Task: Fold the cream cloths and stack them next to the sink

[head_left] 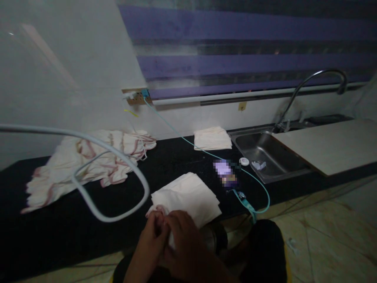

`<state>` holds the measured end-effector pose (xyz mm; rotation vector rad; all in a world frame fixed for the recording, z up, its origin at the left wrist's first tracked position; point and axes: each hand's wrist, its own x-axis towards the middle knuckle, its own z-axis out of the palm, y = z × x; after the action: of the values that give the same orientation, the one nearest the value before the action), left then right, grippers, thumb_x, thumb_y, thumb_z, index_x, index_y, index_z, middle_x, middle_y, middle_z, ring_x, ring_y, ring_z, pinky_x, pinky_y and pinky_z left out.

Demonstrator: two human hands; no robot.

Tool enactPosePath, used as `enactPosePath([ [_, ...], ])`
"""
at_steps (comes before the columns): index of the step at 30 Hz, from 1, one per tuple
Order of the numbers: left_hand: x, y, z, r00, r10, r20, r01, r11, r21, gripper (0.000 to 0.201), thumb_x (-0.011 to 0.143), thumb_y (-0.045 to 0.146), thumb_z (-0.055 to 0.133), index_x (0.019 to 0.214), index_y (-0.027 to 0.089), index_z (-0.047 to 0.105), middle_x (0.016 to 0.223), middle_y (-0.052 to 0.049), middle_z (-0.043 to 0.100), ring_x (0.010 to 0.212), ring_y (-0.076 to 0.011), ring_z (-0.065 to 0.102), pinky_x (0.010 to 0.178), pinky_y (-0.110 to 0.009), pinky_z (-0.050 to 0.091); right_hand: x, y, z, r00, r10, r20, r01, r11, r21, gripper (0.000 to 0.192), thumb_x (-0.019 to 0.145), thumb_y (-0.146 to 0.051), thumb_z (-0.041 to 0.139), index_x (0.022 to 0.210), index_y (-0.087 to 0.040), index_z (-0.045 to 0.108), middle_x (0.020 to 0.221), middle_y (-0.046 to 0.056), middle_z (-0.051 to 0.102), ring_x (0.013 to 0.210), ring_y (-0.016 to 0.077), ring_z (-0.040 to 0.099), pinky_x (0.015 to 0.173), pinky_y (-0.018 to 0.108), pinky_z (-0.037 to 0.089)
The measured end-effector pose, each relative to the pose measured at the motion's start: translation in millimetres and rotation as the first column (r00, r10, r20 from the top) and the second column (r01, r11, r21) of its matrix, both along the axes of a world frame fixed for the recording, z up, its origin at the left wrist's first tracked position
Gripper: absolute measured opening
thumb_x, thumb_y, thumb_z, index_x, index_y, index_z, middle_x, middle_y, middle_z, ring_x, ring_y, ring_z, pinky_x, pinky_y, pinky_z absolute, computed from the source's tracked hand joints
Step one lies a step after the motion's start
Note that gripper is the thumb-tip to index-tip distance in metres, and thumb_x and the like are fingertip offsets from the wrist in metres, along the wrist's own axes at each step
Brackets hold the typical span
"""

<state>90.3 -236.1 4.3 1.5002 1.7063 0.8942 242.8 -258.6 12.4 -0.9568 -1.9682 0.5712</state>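
A white folded cloth [188, 194] lies at the front edge of the black counter, its near part hanging toward my lap. My left hand [151, 234] is closed at the cloth's near left corner, where a pinkish, bunched edge shows by the fingers. Close beside it, my right hand [184, 232] has its fingers bent down and pinches the same bunched edge. The two hands nearly touch, and the fingertips are partly hidden and dim.
A rumpled cloth with pink stripes [97, 157] lies at left behind a thick grey cable [118, 216]. Another folded cloth [212, 138] rests by the wall. A phone [225, 173] with a teal charging cord [266, 196] lies near the steel sink [271, 153], partly covered by a pale board [332, 145].
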Motion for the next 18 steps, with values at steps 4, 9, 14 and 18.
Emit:
enactPosePath([
  [4, 13, -27, -17.2, 0.995, 0.027, 0.094, -0.028, 0.999, 0.014, 0.033, 0.089, 0.055, 0.054, 0.103, 0.026, 0.051, 0.102, -0.007, 0.068, 0.095, -0.0248, 0.07, 0.087, -0.037, 0.061, 11, -23, -23.8, 0.999, -0.037, -0.038, 0.039, 0.998, 0.053, 0.069, 0.092, -0.029, 0.065, 0.155, -0.024, 0.038, 0.141, 0.014, 0.063, 0.131, 0.0296, 0.059, 0.116, 0.048, 0.049],
  [9, 25, -45, -20.8, 0.972, -0.228, -0.053, 0.231, 0.971, 0.056, 0.034, 0.101, 0.05, 0.047, 0.121, 0.025, 0.059, 0.122, -0.014, 0.071, 0.109, -0.026, 0.071, 0.093, -0.04, 0.063, 46, -16, -49.2, 0.99, -0.079, -0.114, 0.072, 0.995, -0.063, 0.035, 0.101, -0.014, 0.048, 0.13, -0.025, 0.062, 0.125, 0.009, 0.072, 0.113, 0.0214, 0.071, 0.096, 0.035, 0.059],
  [14, 10, -29, -25.3, 0.758, -0.336, -0.558, 0.554, 0.784, 0.28, 0.048, 0.097, 0.028, 0.057, 0.145, 0.028, 0.059, 0.148, -0.013, 0.062, 0.141, -0.0323, 0.055, 0.121, -0.057, 0.043, 73, 7, -40.8, 0.979, -0.192, -0.064, 0.172, 0.955, -0.242, 0.022, 0.096, -0.008, 0.056, 0.102, -0.023, 0.071, 0.1, 0.004, 0.076, 0.094, 0.0193, 0.073, 0.09, 0.032, 0.058],
  [18, -13, -5, -20.7, 0.449, -0.351, -0.822, 0.766, 0.624, 0.152, 0.083, 0.088, 0.028, 0.069, 0.164, 0.036, 0.036, 0.167, -0.004, 0.045, 0.156, -0.0314, 0.037, 0.13, -0.061, 0.023, 68, 14, -36.2, 0.983, -0.18, -0.041, 0.171, 0.969, -0.178, 0.024, 0.096, -0.006, 0.054, 0.106, -0.021, 0.07, 0.102, 0.005, 0.074, 0.095, 0.0192, 0.071, 0.09, 0.033, 0.058],
])
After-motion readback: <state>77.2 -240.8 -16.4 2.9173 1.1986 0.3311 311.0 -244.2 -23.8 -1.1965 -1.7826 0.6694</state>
